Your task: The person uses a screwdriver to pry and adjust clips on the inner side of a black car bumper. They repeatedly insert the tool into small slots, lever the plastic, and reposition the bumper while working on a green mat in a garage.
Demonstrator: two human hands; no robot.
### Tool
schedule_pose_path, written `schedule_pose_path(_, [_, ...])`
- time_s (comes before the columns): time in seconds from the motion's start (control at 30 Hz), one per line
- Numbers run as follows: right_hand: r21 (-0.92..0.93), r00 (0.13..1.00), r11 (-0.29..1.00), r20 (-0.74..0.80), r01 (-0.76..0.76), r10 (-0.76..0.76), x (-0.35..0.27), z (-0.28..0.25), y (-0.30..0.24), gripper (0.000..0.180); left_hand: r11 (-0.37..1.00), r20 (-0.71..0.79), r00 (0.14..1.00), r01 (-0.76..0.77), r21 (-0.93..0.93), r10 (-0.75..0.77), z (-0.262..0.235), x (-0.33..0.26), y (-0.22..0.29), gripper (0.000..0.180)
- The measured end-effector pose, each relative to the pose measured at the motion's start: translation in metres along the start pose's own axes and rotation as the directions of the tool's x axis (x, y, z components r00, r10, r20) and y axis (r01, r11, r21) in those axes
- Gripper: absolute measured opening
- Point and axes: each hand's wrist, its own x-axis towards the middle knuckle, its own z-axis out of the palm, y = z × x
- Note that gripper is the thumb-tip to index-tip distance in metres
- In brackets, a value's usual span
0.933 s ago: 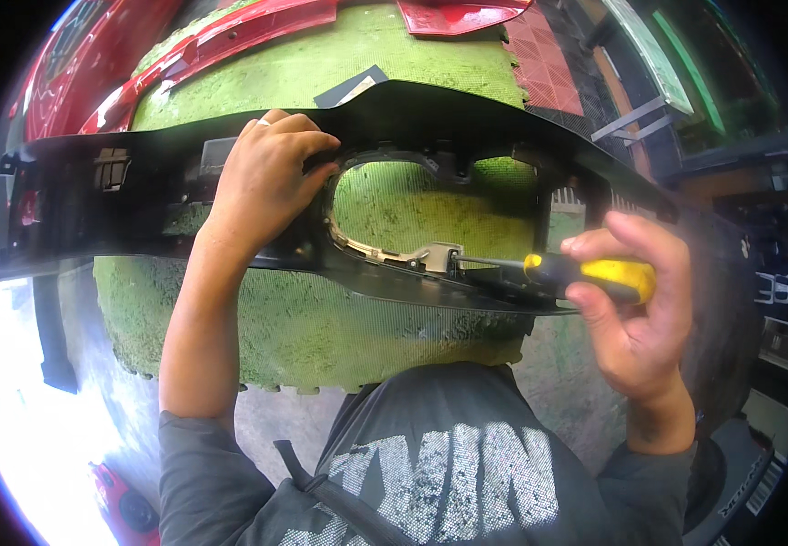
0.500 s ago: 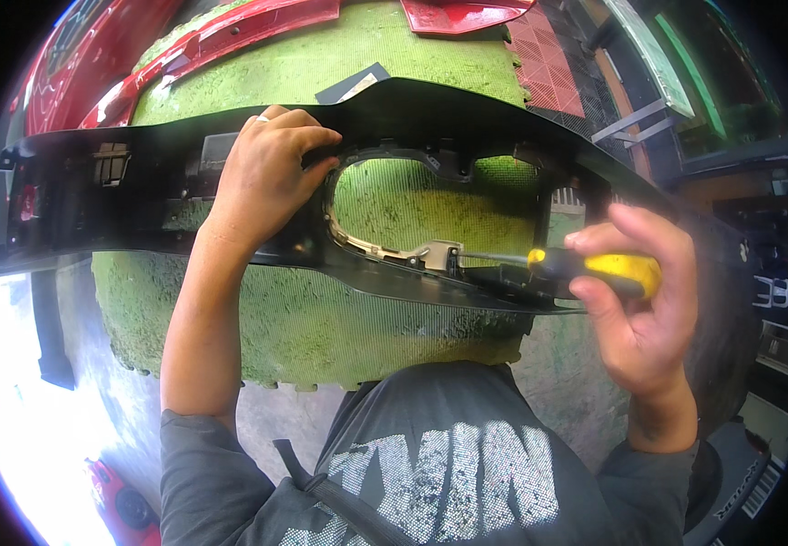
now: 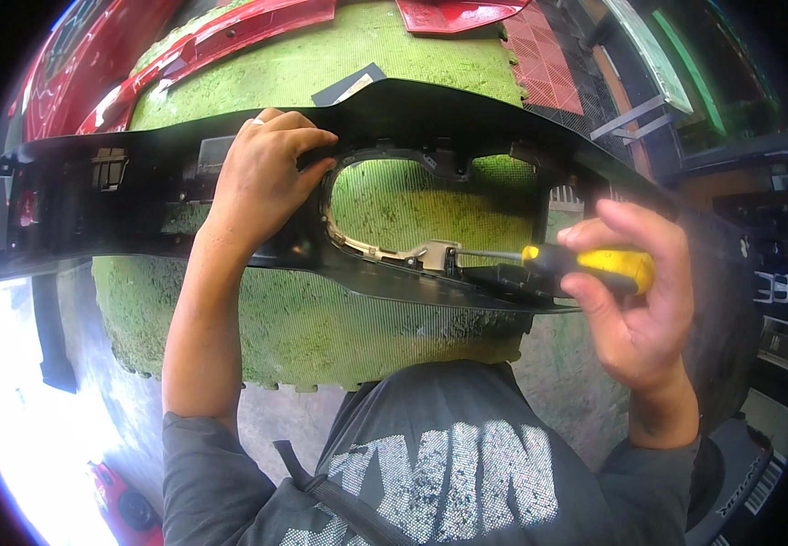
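1. Black plastic makes up the long car trim panel (image 3: 166, 196), which the person holds up across the view, over a green mat (image 3: 321, 318). It has a large rounded opening (image 3: 430, 205) near its middle, and the mat shows through it.
2. At the lower rim of that opening sits a pale metal bracket (image 3: 412, 255). A screwdriver (image 3: 558, 264) with a yellow and black handle points at it from the right, and its thin shaft tip appears to sit on a fastener at the bracket's right end.
3. The right hand (image 3: 640, 300) is to the right of the opening, fingers curled around the screwdriver handle in a firm wrap.
4. The left hand (image 3: 262, 182) is just left of the opening, fingers clenched over the panel's upper edge with the fingertips hooked into the opening's rim, steadying the part.
5. Judged from this, the fastener work is in progress: the bracket is still on the panel and the tool is engaged. Whether the screw is going in or coming out cannot be told, nor how many other fasteners are left.
6. Beyond the panel's upper edge lie red car body parts (image 3: 230, 36). A grey printed shirt (image 3: 448, 473) fills the view below the panel.
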Motion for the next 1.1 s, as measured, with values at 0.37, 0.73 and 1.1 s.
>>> schedule_pose_path(0.37, [0.122, 0.924, 0.964, 0.278, 0.236, -0.261, 0.019, 0.003, -0.022, 0.065, 1.0, -0.008, 1.0, -0.016, -0.008, 0.015, 0.003, 0.0, -0.004, 0.028])
schedule_pose_path(0.73, [0.011, 0.884, 0.95, 0.363, 0.311, -0.293, 0.033, -0.005, -0.025, 0.072, 0.999, -0.016, 1.0, -0.017, -0.041, 0.017, 0.005, 0.001, -0.007, 0.029])
schedule_pose_path(1.1, [-0.299, 0.865, 0.898, 0.479, 0.324, -0.153, 0.043, -0.018, -0.043, 0.074, 0.998, -0.034, 0.999, -0.031, -0.058, 0.029, 0.005, -0.002, -0.011, 0.03])
